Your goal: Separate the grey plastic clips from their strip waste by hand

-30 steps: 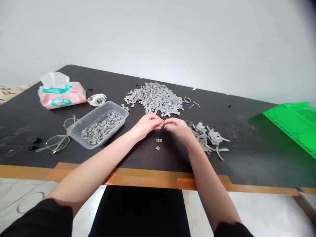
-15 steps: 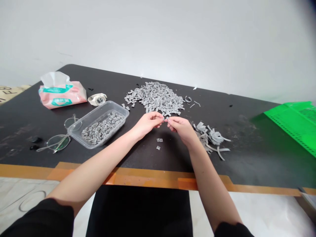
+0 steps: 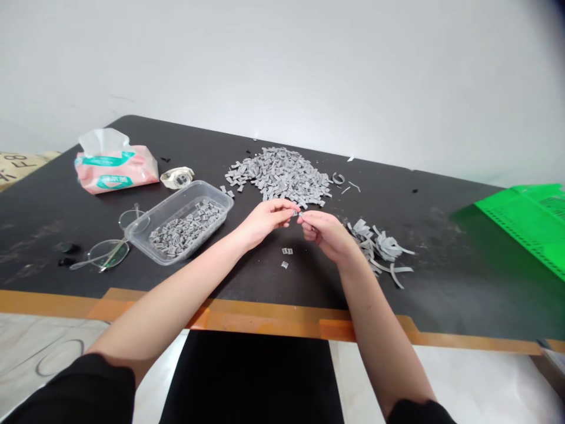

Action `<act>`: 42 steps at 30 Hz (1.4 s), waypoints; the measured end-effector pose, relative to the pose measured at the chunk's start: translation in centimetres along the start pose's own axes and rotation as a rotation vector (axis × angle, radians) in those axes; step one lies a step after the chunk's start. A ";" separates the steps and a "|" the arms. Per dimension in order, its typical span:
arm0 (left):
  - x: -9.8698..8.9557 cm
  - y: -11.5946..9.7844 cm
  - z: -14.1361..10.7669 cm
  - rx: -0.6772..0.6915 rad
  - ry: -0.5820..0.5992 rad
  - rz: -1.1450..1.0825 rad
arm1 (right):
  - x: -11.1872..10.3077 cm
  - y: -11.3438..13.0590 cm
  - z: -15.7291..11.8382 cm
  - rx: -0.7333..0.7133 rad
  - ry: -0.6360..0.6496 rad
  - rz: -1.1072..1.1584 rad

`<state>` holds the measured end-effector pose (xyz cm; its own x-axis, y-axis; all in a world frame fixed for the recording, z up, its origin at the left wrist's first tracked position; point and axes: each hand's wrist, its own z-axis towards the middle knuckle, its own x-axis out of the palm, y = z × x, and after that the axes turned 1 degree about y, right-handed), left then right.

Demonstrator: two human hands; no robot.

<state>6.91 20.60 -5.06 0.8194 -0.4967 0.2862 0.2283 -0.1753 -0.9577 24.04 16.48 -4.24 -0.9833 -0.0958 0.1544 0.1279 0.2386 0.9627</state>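
Near the middle of the black table (image 3: pixel 441 294), my left hand (image 3: pixel 270 219) pinches a small grey buckle-like piece (image 3: pixel 295 212) between thumb and fingers. Facing it, my right hand (image 3: pixel 325 231) is closed, its fingertips pinching a small grey bit (image 3: pixel 301 215) close to that piece; whether the two are joined is too small to tell. Behind both hands lies a large heap of grey pieces (image 3: pixel 289 174). Several loose slotted grey pieces (image 3: pixel 286 251) lie below the hands. Left of them, a clear plastic tub (image 3: pixel 136 242) holds many similar small pieces (image 3: pixel 188 229).
Grey strips (image 3: pixel 388 247) are bunched beside my right wrist. To the left are eyeglasses (image 3: pixel 106 254), a watch (image 3: pixel 178 177) and a tissue pack (image 3: pixel 117 169). A green perforated tray (image 3: pixel 521 215) stands at right. Orange tape (image 3: pixel 265 318) lines the front edge.
Grey now shows more clearly between the two hands' fingertips, and my right fingers have curled slightly. The whole view has shifted a little; the table items look unmoved.
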 end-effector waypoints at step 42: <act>-0.2 -1.3 -0.8 0.346 0.109 1.097 | -0.3 -0.8 0.5 -0.116 0.006 -0.231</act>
<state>6.00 20.24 -3.87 0.6206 -0.3112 -0.7197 -0.4327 0.6296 -0.6453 24.15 16.75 -5.16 -0.9874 -0.1410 -0.0718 -0.0860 0.0974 0.9915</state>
